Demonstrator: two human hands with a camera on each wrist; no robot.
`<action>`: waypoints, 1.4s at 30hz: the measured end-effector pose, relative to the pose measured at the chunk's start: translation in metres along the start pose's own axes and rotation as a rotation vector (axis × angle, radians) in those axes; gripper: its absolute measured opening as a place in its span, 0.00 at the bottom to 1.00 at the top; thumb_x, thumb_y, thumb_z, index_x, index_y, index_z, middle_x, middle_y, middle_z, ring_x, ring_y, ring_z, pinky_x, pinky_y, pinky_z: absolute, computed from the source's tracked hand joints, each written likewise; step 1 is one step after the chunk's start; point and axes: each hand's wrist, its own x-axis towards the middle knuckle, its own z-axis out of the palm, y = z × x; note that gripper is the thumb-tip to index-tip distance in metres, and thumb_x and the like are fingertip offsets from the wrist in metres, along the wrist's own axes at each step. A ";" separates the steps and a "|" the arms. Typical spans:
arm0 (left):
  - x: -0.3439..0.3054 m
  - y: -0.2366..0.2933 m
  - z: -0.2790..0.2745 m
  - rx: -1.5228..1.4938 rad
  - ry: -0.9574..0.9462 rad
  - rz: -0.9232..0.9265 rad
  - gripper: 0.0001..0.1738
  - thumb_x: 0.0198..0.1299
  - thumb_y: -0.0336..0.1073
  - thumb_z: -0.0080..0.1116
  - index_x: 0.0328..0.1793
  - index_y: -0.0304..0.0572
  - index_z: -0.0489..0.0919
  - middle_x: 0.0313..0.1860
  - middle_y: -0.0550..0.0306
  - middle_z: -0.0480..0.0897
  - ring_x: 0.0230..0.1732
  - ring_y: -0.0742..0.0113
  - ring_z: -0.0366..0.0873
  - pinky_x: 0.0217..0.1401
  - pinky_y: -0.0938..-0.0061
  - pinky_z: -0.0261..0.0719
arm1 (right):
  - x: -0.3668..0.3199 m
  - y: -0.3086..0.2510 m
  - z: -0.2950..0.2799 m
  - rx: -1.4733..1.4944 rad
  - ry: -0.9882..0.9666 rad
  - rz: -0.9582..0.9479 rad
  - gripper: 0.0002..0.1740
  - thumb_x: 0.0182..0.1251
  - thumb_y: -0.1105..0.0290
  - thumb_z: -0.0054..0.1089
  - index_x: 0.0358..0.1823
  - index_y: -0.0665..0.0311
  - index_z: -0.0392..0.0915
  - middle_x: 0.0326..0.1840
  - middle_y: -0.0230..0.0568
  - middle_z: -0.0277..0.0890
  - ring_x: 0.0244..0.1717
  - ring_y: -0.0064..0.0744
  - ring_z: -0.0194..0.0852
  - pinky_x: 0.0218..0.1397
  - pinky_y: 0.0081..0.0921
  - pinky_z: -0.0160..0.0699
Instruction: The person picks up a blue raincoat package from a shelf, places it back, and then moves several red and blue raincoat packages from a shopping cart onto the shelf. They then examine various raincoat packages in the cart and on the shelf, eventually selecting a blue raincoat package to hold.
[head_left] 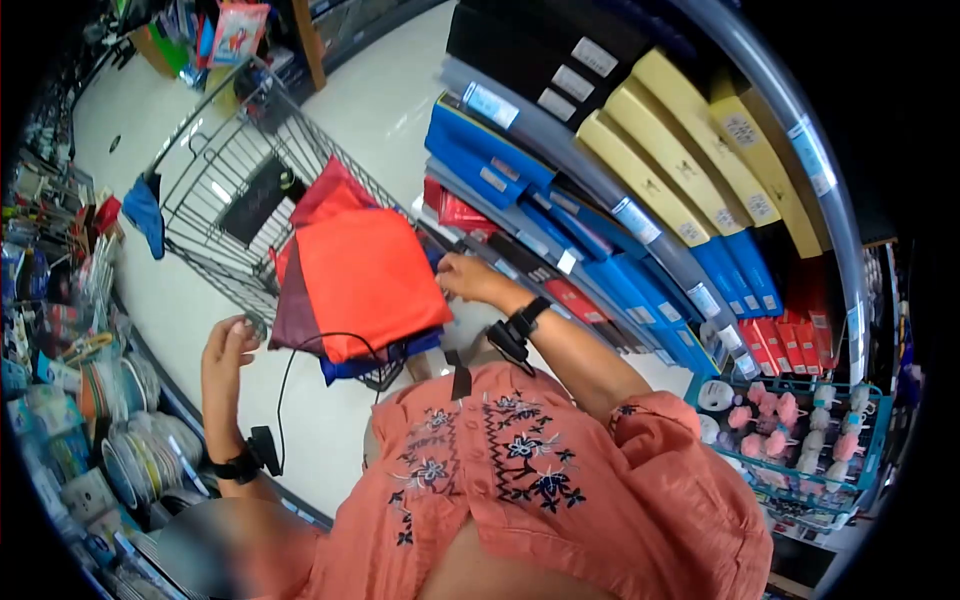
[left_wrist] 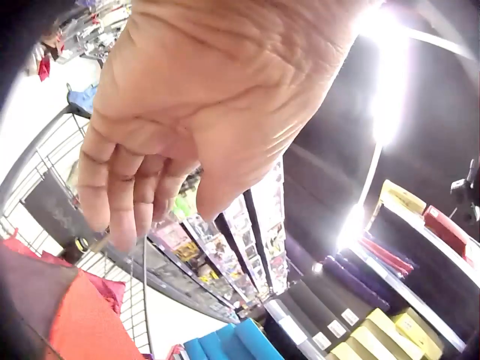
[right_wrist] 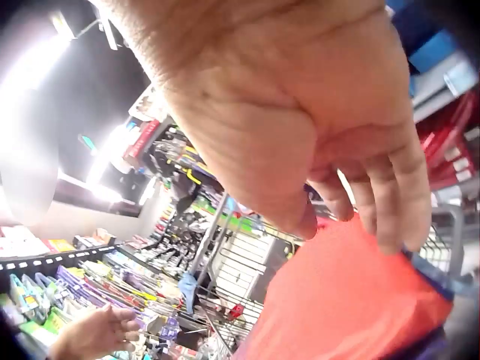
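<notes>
A flat, bright orange-red fabric piece (head_left: 370, 275) lies on top of a pile in a wire shopping cart (head_left: 190, 190). Under it show a maroon piece (head_left: 298, 310), a crimson one (head_left: 335, 190) and a dark blue edge (head_left: 345, 368). My right hand (head_left: 472, 280) is at the pile's right edge, its relaxed fingertips right at the orange-red fabric (right_wrist: 337, 300) in the right wrist view. To the left of the pile hangs my left hand (head_left: 230, 345), fingers loosely bent and holding nothing. The left wrist view shows this left hand (left_wrist: 187, 127) palm side, beside the cart.
Shelves on the right hold blue box files (head_left: 640, 290), yellow box files (head_left: 660, 150) and red ones (head_left: 790, 345). A teal basket (head_left: 800, 490) with pink and grey items stands below. Packed shelves (head_left: 140, 450) line the left. A blue cloth (head_left: 145, 215) hangs on the cart's corner.
</notes>
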 end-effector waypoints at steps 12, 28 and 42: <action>-0.010 -0.058 0.022 0.048 -0.129 -0.126 0.25 0.70 0.50 0.54 0.62 0.36 0.77 0.46 0.57 0.82 0.45 0.69 0.80 0.46 0.75 0.76 | 0.032 0.028 0.050 -0.118 0.103 0.071 0.35 0.59 0.55 0.61 0.63 0.73 0.70 0.58 0.59 0.78 0.58 0.50 0.79 0.59 0.38 0.78; 0.071 -0.139 0.124 0.432 -0.059 0.022 0.31 0.66 0.52 0.58 0.57 0.25 0.78 0.47 0.35 0.85 0.50 0.49 0.84 0.52 0.63 0.79 | 0.040 0.055 0.057 0.368 0.086 0.171 0.22 0.62 0.60 0.64 0.50 0.69 0.78 0.41 0.41 0.81 0.41 0.31 0.78 0.43 0.29 0.77; 0.090 -0.138 0.113 0.281 -0.144 -0.224 0.35 0.60 0.62 0.58 0.41 0.27 0.82 0.27 0.42 0.82 0.26 0.58 0.81 0.29 0.64 0.77 | 0.036 0.015 0.048 0.801 -0.019 0.185 0.27 0.69 0.59 0.65 0.60 0.73 0.73 0.56 0.46 0.81 0.54 0.34 0.82 0.58 0.28 0.79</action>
